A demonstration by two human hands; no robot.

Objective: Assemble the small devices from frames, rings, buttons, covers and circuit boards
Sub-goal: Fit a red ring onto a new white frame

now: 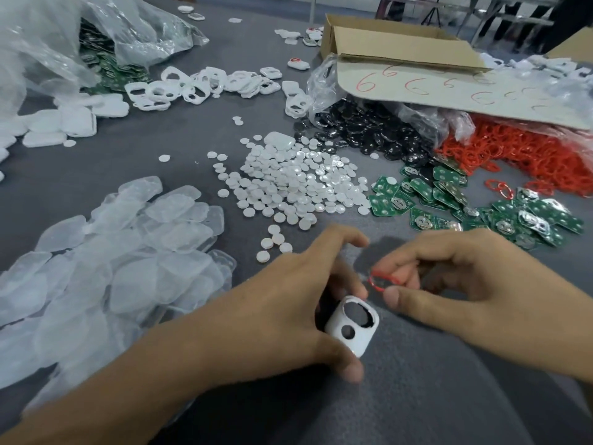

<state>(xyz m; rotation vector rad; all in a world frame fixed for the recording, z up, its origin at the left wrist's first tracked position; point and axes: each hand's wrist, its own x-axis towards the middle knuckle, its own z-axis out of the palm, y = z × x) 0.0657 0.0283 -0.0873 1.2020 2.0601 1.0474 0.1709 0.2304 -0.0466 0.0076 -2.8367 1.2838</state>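
My left hand [288, 303] grips a white frame [351, 327] with one large and one small hole, held tilted just above the grey table near its front. Close to its right, my right hand [475, 284] pinches a thin red ring [382, 282] between thumb and fingers, just above the frame's upper edge. Ring and frame are apart.
Clear covers [112, 268] are heaped at the left, white round buttons [288, 184] in the middle, green circuit boards [449, 200] to the right. Farther back lie red rings [519, 152], black discs [362, 130], white frames [192, 86], a cardboard box [401, 40] and a plastic bag [48, 53].
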